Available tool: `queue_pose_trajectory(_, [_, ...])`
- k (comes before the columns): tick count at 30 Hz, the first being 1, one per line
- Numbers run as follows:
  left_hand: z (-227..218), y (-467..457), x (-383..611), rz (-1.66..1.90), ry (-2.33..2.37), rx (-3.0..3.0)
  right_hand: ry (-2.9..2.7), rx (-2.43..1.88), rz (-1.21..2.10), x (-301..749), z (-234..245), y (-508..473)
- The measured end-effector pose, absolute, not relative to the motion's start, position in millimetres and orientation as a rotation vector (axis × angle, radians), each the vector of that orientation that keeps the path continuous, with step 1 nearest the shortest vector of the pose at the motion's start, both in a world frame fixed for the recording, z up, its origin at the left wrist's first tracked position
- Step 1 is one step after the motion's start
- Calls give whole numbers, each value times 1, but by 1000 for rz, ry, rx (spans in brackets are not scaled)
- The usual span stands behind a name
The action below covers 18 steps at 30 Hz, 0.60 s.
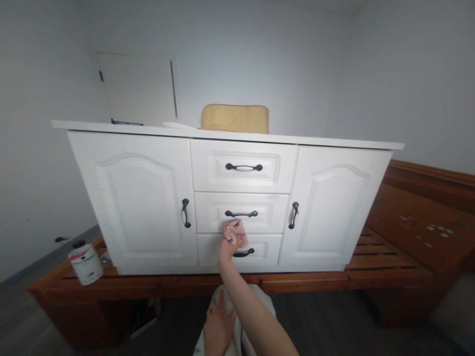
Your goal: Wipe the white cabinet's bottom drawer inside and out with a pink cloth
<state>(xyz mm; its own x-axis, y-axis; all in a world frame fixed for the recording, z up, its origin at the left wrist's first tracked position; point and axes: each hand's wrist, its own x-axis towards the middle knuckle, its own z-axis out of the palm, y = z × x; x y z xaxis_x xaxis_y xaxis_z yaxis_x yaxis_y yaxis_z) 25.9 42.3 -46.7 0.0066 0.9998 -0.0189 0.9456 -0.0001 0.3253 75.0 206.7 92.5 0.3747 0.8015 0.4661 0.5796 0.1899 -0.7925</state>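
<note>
Head view shows the right hand (233,236), fingers closed on a pink cloth (235,231), wiping the cabinet's middle drawer (241,213) below its handle, left hand (218,330) resting open-fingered on the knee; the next stroke likely needs steady pressure sideways.

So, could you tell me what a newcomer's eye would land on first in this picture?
Probably the white sideboard standing on a brown wooden bench, where the right hand presses a pink cloth against the drawer fronts at the centre. The left hand rests low on the person's knee, and a tan bag sits on top.
</note>
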Motion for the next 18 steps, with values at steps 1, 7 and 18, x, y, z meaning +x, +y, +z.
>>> queue_pose_trajectory(1, [-45, 42, 25, 299, 2021, 2034, -1291, -1567, 218, 64, 88, 206])
queue_pose_trajectory(7, [-41, 42, 22, 289, 2007, 2075, -2119, -1399, 7, 54, 58, 192])
queue_pose_trajectory(18, [-57, 46, 22, 415, 2011, 2050, -2524, -1209, -321, 93, 13, 190])
